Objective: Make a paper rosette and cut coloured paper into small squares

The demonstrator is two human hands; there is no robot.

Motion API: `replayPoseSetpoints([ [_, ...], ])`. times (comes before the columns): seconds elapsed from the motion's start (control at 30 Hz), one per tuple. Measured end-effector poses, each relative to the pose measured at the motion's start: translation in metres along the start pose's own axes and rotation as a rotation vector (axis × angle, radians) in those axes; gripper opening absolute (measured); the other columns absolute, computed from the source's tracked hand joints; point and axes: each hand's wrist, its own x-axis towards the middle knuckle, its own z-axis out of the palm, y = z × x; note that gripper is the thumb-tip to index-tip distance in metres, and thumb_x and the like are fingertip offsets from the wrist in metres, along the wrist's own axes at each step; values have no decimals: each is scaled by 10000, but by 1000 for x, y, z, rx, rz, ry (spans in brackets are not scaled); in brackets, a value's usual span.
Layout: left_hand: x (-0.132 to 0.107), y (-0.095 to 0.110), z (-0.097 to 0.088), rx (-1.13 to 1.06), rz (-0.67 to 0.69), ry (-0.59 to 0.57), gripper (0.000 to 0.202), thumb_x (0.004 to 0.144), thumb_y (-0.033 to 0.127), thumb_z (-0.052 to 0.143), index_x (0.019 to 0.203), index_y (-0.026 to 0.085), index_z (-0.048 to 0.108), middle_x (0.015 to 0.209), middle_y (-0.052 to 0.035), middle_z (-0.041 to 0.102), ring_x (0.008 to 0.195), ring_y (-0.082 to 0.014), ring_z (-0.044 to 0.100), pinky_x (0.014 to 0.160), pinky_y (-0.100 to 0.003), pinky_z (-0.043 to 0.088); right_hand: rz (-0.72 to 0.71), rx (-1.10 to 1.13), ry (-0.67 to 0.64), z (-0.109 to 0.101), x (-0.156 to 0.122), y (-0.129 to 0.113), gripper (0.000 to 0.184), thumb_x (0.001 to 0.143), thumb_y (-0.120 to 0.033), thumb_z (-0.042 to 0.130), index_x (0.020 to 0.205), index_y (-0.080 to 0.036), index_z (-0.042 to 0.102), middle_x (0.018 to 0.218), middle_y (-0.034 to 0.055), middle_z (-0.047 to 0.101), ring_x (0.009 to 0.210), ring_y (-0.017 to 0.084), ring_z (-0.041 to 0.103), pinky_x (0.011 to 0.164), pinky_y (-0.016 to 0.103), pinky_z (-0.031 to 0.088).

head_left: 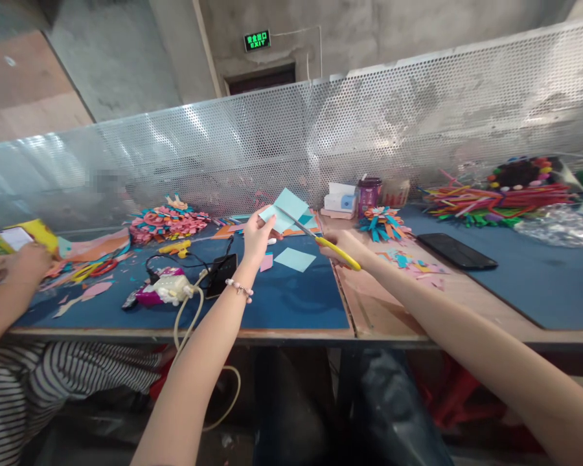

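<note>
My left hand (257,234) pinches a light blue sheet of paper (286,208) and holds it up above the blue table mat (291,301). My right hand (346,248) grips yellow-handled scissors (323,243), whose blades reach into the paper's lower edge. Another light blue square of paper (295,259) lies flat on the mat just below the hands.
On the mat lie a black phone (222,274) with a cable, a white and pink device (168,290) and a paper flower pile (168,220). A second phone (455,251), straws (486,200) and a cup (368,193) sit right. Another person's hand (26,262) works at the left.
</note>
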Motion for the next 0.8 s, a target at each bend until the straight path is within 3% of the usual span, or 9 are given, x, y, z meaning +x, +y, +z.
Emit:
replayPoseSetpoints([
  [0.17,3,-4,0,-131,-19,-14,457,802,424,595,1203,213,531,835,-43,658,506,-111,599,498,-252,509,8,-15,-9,0,1,-2,193,724,-342,555,794,-164,581,512,-38,539,385,104,512,355,186,330],
  [0.33,5,-5,-2,-302,-114,-37,506,828,569,486,1136,173,558,903,-93,662,573,-133,618,501,-268,525,-1,-26,10,1,-1,-9,192,739,-361,548,730,-170,533,531,-33,534,435,105,514,402,193,335],
  [0.43,4,-5,-1,-262,-196,-99,546,817,624,452,1055,150,583,845,-102,669,538,-133,603,491,-277,529,22,-79,39,3,0,-9,173,724,-338,562,734,-167,540,592,-14,577,513,116,538,445,197,340],
  [0.57,1,-10,2,-131,-225,-140,446,807,548,526,950,133,604,681,-71,655,474,-140,591,449,-279,520,-8,-137,47,5,3,-7,221,727,-381,582,742,-160,572,681,13,622,616,136,562,497,203,349],
  [0.8,3,-16,3,-113,-172,-216,366,836,469,522,824,111,596,610,-69,626,504,-167,624,463,-283,523,59,-93,-50,5,0,-10,369,787,-538,547,765,-171,509,615,1,578,512,110,509,454,210,316],
])
